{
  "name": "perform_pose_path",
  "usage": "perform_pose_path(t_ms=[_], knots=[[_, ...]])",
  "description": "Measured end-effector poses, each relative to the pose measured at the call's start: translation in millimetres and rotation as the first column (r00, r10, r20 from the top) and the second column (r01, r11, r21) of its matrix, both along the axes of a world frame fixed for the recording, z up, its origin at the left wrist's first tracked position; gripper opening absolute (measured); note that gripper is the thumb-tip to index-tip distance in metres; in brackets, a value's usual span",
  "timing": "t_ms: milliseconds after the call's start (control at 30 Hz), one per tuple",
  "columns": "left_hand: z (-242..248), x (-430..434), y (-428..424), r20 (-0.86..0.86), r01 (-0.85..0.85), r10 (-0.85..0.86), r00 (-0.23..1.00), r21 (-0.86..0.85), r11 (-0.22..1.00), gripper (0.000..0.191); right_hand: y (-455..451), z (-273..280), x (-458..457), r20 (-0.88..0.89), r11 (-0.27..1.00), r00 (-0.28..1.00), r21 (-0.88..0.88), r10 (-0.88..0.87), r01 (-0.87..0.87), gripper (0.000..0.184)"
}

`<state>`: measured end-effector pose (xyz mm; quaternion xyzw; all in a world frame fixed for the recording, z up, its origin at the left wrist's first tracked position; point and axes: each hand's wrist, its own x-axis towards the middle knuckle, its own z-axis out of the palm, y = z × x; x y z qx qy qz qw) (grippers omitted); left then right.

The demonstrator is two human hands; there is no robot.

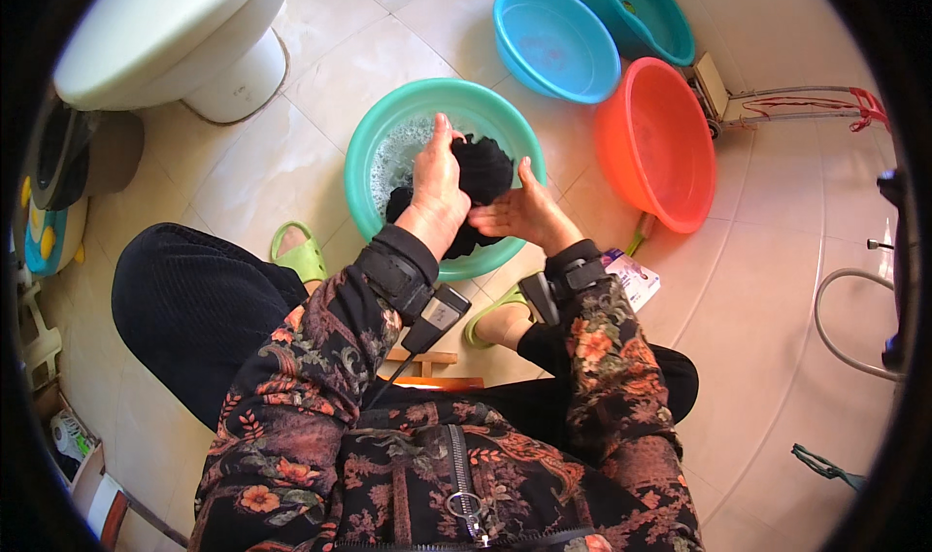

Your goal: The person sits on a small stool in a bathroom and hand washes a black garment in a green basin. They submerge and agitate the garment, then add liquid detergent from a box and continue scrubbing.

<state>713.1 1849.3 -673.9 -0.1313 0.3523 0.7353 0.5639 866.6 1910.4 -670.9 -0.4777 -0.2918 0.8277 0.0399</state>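
Note:
A green plastic basin (354, 180) stands on the floor before me, with sudsy water (393, 155) in it. My left hand (440, 177) is over the basin, thumb up, and grips a bunched wet-looking black cloth (484, 170). Its fingers are mostly hidden behind the hand and the fabric. My right hand (526, 210) is beside the cloth with the palm turned to it, fingers stretched out and thumb apart. Those fingertips come close to my left wrist. More black fabric (466, 242) lies lower in the basin, partly covered by my hands.
A blue basin (557, 42), a teal basin (648, 20) and a tilted red basin (659, 144) stand at the upper right. A white pedestal fixture (240, 79) is at the upper left. A printed packet (632, 279) lies by my right sleeve. Green slippers (302, 253) flank the green basin.

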Motion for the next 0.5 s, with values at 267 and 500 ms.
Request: perform_pose_path(t_ms=[267,500], knots=[[-17,30,-47,-0.041,0.171,-0.171,0.984,0.011,0.985,0.032,30,11,-28,-0.402,0.976,0.899,0.054,-0.173,0.212,0.053],[-20,39,-54,-0.098,0.487,-0.486,0.868,-0.016,0.873,0.028,15,92,-42,-0.268,0.86,0.942,0.412,-0.202,0.302,0.015]])
